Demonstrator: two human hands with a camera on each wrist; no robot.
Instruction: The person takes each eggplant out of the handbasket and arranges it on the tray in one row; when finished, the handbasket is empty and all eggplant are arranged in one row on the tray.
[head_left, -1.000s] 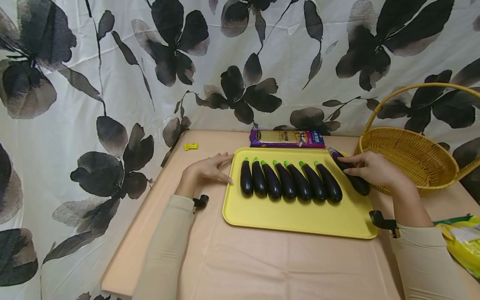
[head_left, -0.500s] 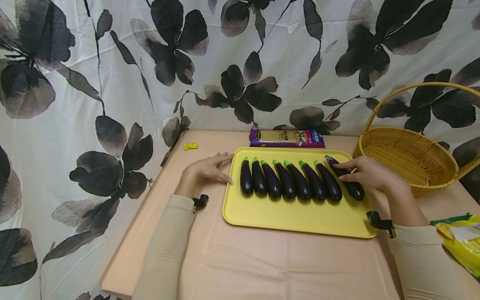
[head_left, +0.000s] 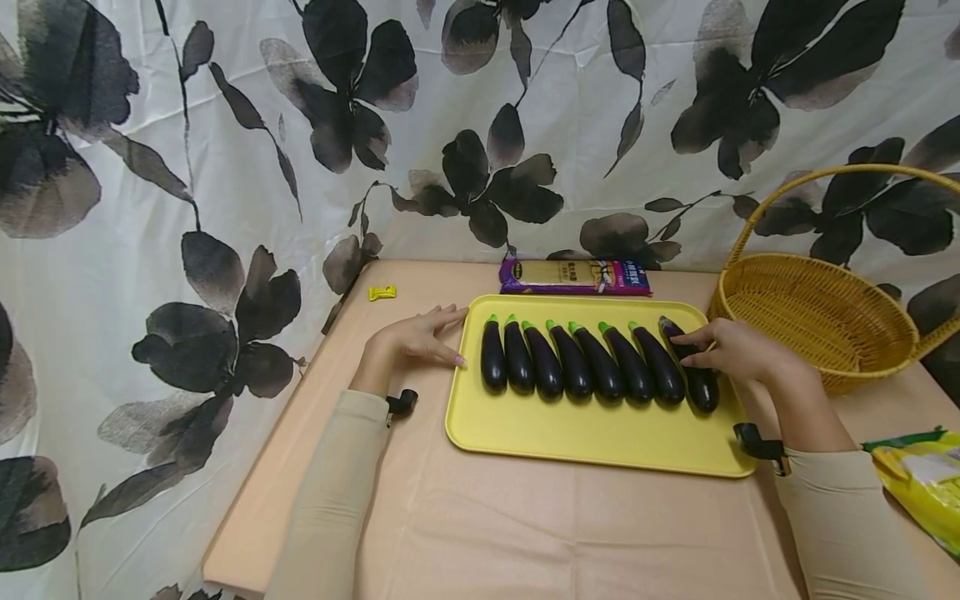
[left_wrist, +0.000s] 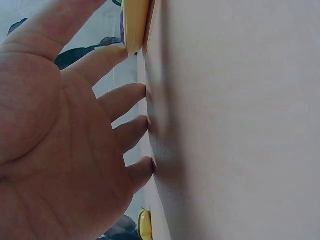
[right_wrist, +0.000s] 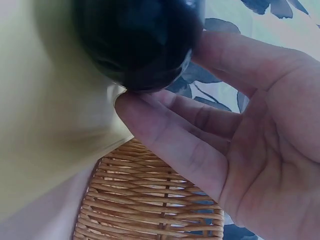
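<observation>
Several dark purple eggplants (head_left: 576,362) with green stem ends lie in a slanting row on a yellow tray (head_left: 570,437). At the row's right end, my right hand (head_left: 753,354) pinches one more eggplant (head_left: 702,390) between thumb and fingers, alongside its neighbour. The right wrist view shows the rounded end of that eggplant (right_wrist: 140,45) close over the tray (right_wrist: 45,150). My left hand (head_left: 411,343) is spread at the tray's left edge, thumb and index finger at the rim. In the left wrist view its other fingertips (left_wrist: 140,167) rest on the table.
A wicker basket (head_left: 817,367) with a tall handle stands right of the tray. Behind the tray lies a purple food packet (head_left: 573,277). A small yellow wrapped piece (head_left: 382,292) lies at the back left, and a yellow bag (head_left: 922,479) at the right edge. Floral cloth (head_left: 465,92) hangs behind.
My right hand has brought its eggplant leftward from the tray's right rim to the row's end and turned it more upright along the row. The left hand stays at the tray edge.
</observation>
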